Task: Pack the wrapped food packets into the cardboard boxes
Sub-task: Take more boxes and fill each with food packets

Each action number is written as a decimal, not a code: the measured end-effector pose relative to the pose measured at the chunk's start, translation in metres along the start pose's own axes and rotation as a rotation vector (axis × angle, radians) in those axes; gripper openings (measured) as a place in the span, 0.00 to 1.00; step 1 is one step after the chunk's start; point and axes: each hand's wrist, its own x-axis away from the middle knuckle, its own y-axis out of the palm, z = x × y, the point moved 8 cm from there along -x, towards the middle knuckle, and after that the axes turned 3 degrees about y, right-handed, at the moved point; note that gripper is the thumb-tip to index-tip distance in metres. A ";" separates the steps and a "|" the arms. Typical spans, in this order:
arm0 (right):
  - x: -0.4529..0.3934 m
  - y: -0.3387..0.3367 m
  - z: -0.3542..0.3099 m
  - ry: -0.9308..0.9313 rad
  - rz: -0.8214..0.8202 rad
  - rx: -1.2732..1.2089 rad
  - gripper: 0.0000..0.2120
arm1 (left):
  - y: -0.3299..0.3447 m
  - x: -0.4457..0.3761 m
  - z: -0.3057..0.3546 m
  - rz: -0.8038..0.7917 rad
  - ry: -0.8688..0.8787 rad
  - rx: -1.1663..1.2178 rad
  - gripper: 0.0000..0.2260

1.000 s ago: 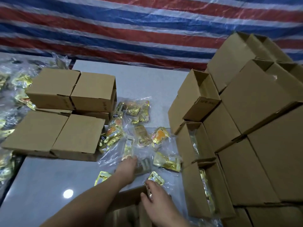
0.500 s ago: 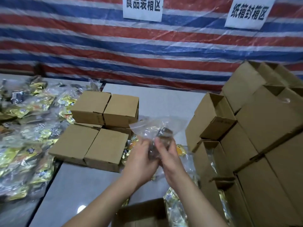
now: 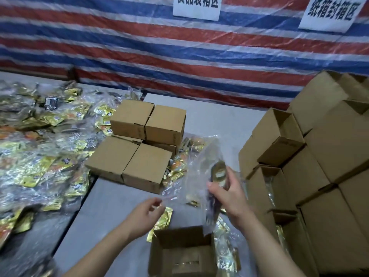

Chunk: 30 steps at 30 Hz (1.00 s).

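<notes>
The right hand (image 3: pixel 229 193) is closed around a wrapped food packet (image 3: pixel 218 173) in a loose clear bag (image 3: pixel 201 166), holding it up on end above and just beyond the open cardboard box (image 3: pixel 182 250) that sits nearest the person. The left hand (image 3: pixel 146 213) pinches the bag's lower left edge between thumb and fingertips, stretching the film sideways. Judging by this, the step in hand is readying one packet for loading: it is lifted clear of the worktop (image 3: pixel 103 206) but not yet inside the box, whose flaps stand open and whose floor looks bare. The next move likely calls for lowering the packet down and toward the person so its trailing film clears the far flap, the left hand tucking the slack in. More loose packets (image 3: pixel 175 168) lie just beyond the hands, closed boxes (image 3: pixel 139 144) further out to the left, and stacked boxes (image 3: pixel 311 156) to the right.
</notes>
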 end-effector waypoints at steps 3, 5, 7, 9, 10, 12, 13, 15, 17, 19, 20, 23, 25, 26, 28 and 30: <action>0.021 0.050 0.012 -0.118 -0.335 0.531 0.31 | 0.044 0.003 -0.052 -0.167 -0.009 0.044 0.09; 0.034 0.081 0.033 -0.202 -0.525 0.806 0.30 | 0.058 0.010 -0.066 -0.183 -0.035 0.216 0.13; 0.041 0.098 0.058 -0.183 -0.659 0.981 0.28 | 0.062 0.012 -0.074 -0.114 -0.096 0.361 0.12; 0.042 0.107 0.084 -0.085 -0.785 1.110 0.26 | 0.069 0.009 -0.075 -0.106 -0.145 0.388 0.12; 0.041 0.110 0.096 -0.025 -0.837 1.169 0.24 | 0.072 0.008 -0.074 -0.106 -0.153 0.356 0.14; 0.037 0.114 0.119 0.099 -0.911 1.260 0.18 | 0.072 0.007 -0.074 -0.079 -0.169 0.322 0.15; 0.035 0.117 0.130 0.142 -0.942 1.299 0.18 | 0.073 0.007 -0.076 -0.062 -0.182 0.329 0.16; 0.035 0.123 0.151 0.194 -0.977 1.321 0.21 | 0.075 0.007 -0.081 -0.033 -0.219 0.355 0.16; 0.035 0.126 0.168 0.231 -0.958 1.264 0.27 | 0.073 0.008 -0.084 -0.017 -0.234 0.415 0.17; 0.033 0.126 0.177 0.269 -0.916 1.218 0.29 | 0.070 0.007 -0.083 -0.050 -0.198 0.467 0.18; 0.032 0.126 0.181 0.283 -0.909 1.236 0.27 | 0.069 0.007 -0.082 -0.076 -0.174 0.445 0.18; 0.033 0.121 0.200 0.304 -0.916 1.504 0.19 | 0.072 0.003 -0.081 -0.105 -0.101 0.284 0.19; 0.037 0.109 0.213 0.392 -0.853 1.636 0.18 | 0.079 0.002 -0.075 -0.103 -0.055 0.202 0.19; 0.037 0.104 0.217 0.436 -0.827 1.631 0.19 | 0.083 0.002 -0.073 -0.088 -0.043 0.187 0.19; 0.036 0.095 0.219 0.520 -0.764 1.520 0.22 | 0.086 0.002 -0.076 -0.029 -0.056 0.188 0.20; 0.033 0.090 0.206 0.541 -0.690 1.388 0.26 | 0.084 0.004 -0.081 0.020 -0.074 0.213 0.18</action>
